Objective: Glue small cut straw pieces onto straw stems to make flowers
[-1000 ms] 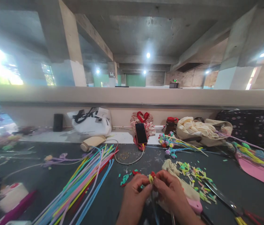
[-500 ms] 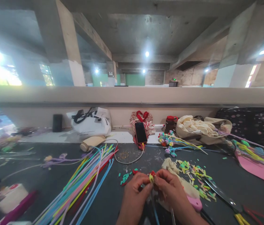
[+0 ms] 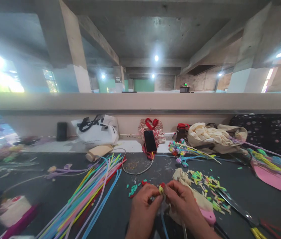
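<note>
Close together over the black table, both my hands pinch a small red-and-yellow pipe-cleaner flower (image 3: 161,189). My left hand (image 3: 145,204) is closed on its left side, thumb and fingertips pressed together. On the other side, my right hand (image 3: 182,200) is closed too, its fingertips at the red part. A blue pipe-cleaner stem (image 3: 164,222) hangs below the flower. Under my right hand a thin pale rod sticks out; what it belongs to is hidden. Short green pieces (image 3: 133,190) lie just beyond my left hand, and a beige cloth (image 3: 201,198) lies partly behind my right.
Long coloured pipe cleaners (image 3: 88,196) spread to the left. Yellow and green cut pieces (image 3: 211,186) and scissors (image 3: 237,206) lie at right. Farther back are a phone (image 3: 150,141) on a cable, finished flowers (image 3: 180,151), a white bag (image 3: 98,131) and a red-lidded bottle (image 3: 181,132).
Hardly anything differs. Both hands stay pinched at the flower, with only a slight shift of the fingers and stem.
</note>
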Motion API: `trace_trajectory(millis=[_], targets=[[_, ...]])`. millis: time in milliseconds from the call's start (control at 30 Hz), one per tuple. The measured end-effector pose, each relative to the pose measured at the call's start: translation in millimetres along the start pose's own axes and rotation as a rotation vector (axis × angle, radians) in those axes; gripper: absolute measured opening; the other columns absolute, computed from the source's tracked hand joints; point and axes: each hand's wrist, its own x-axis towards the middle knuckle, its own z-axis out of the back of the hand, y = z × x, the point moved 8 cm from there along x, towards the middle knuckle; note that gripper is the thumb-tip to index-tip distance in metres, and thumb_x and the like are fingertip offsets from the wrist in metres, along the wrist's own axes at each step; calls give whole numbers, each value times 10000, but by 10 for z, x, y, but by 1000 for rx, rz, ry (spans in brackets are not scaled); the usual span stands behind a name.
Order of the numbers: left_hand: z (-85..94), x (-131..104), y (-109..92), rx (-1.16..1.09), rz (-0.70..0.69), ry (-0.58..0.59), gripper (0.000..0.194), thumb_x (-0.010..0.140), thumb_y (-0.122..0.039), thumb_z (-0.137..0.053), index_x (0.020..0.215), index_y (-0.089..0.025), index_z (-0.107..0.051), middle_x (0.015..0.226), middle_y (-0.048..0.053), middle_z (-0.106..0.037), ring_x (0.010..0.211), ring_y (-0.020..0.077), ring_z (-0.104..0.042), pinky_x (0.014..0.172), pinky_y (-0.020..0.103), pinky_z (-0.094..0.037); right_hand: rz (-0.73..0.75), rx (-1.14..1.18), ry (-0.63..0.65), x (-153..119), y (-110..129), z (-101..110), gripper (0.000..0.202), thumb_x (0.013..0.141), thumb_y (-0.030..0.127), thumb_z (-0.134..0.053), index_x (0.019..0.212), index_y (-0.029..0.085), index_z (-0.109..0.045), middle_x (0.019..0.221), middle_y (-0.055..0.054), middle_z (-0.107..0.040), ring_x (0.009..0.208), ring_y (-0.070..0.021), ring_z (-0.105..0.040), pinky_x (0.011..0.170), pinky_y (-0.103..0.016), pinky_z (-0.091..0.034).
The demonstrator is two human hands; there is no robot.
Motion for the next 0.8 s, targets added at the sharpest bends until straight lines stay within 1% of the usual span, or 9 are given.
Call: trace_trajectory(millis=[133,267,433,633,800], targets=[[-4,17,6,-37,11,8,189,729,-285,-521,637,-174,-645,709,41,-608,727,172,-555,690,261,-405,-58,91,40,-16,-5,-59,376,716,504,-516,588,154,-466,472,67,-411,374,-46,-349,363,-165,-255],[-7,20,1,-55,12,7,188,729,-280,-521,640,-172,-646,719,43,-608,734,173,-556,693,261,-406,-75,145,30,-12,-15,-65,400,684,534,-539,573,160,-453,451,78,-384,365,-40,-323,353,-160,-239],[-10,8,5,-57,13,9,170,723,-245,-518,650,-169,-651,729,49,-609,743,178,-557,705,266,-406,-115,168,20,-23,-38,-60,414,650,559,-559,562,170,-450,428,83,-387,332,-35,-310,328,-159,-232],[-24,21,20,-42,24,6,154,709,-211,-518,635,-169,-647,726,48,-610,737,178,-555,702,266,-403,-117,224,33,-24,-49,-69,401,655,538,-573,572,164,-457,428,84,-400,320,-25,-307,316,-145,-225],[-33,21,-15,-25,25,18,163,711,-223,-514,621,-171,-640,718,44,-605,739,178,-546,745,278,-383,-106,176,28,-5,-86,-44,384,690,514,-554,581,154,-480,423,78,-420,296,-20,-312,306,-138,-213]])
